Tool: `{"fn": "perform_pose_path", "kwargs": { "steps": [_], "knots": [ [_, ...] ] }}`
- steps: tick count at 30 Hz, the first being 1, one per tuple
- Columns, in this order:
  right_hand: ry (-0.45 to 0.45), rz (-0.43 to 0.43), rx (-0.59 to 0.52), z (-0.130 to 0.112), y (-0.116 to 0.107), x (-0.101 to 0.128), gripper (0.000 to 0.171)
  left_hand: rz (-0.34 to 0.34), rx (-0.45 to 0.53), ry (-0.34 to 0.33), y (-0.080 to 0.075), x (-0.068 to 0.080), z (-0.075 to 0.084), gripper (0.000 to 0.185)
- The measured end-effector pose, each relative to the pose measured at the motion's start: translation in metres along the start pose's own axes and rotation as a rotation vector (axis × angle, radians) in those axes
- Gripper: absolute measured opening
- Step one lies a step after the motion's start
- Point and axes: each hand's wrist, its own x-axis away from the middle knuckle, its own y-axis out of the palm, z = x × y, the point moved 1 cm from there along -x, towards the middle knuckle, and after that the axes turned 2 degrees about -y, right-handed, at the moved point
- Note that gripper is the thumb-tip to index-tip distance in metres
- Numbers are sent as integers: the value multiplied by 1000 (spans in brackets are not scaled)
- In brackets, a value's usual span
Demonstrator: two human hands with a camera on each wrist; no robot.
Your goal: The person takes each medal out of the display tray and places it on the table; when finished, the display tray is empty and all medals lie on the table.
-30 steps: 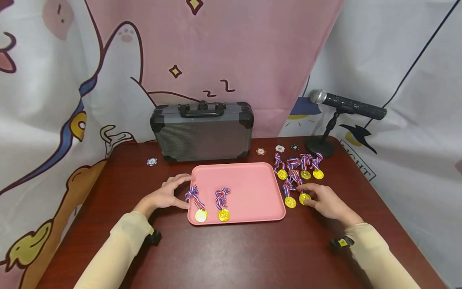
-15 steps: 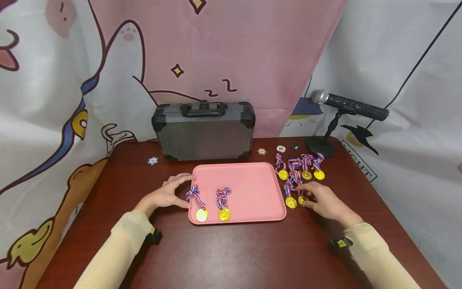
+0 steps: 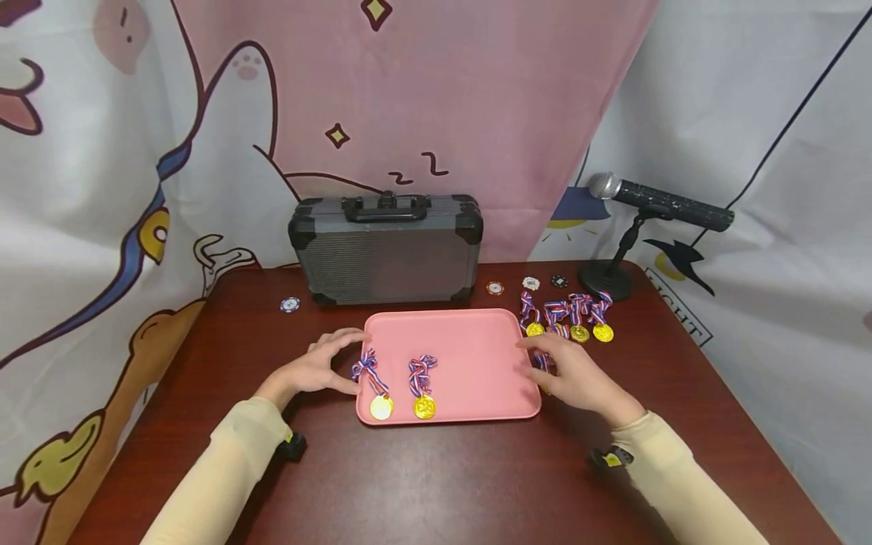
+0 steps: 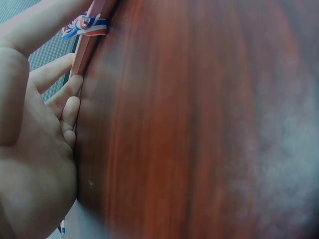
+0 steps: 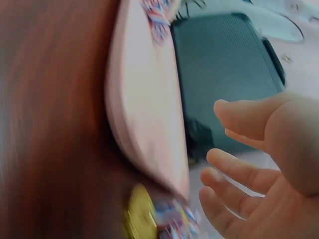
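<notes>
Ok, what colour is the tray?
Pink tray, clearest in the head view.

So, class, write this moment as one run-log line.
left hand: rests on rim of pink plastic tray | right hand: open above gold ribbon medals beside tray | on tray: two medals

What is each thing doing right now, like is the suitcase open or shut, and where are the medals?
Grey hard case: shut, standing upright.
Pink plastic tray: flat on the table, two medals inside.
Two gold medals with striped ribbons: lying in the tray.
Other gold medals: lying on the table, right of the tray.
Black microphone: on its stand.
Left hand: fingers touching the tray's left edge.
Right hand: open, by the tray's right edge, over one medal.
</notes>
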Motion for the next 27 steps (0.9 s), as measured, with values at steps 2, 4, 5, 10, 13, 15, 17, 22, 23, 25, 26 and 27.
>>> {"fn": "perform_pose_path", "kwargs": {
  "steps": [2,4,5,10,13,15,17,22,23,25,26,27],
  "knots": [
    [-16,-43,-71,-9,14,-7,45,1,0,1,0,0,0,97],
    [-39,-93,-128,-17,30,-13,44,-2,3,-5,1,0,0,97],
    [-52,-121,-155,-21,38,-16,44,-5,4,-11,1,1,0,97],
    [-139,-216,-218,-46,68,-32,43,-17,4,-27,2,1,1,98],
    [-191,-252,-244,-60,80,-41,42,-13,7,-24,1,0,2,98],
    [-226,-269,-246,-68,87,-47,41,-8,8,-18,0,0,2,98],
    [-267,-275,-214,-74,93,-51,39,-2,5,-3,0,-1,3,98],
    [-343,-257,-96,-83,102,-56,36,6,-13,14,1,0,3,98],
    [-353,-252,-83,-84,103,-56,35,6,-18,13,0,0,3,98],
    [-360,-244,-78,-85,105,-57,32,5,-15,10,0,1,3,99],
    [-362,-239,-78,-85,106,-58,31,6,-16,8,0,1,3,99],
    [-365,-235,-77,-85,107,-59,30,6,-15,8,-1,1,3,99]
  ]
}}
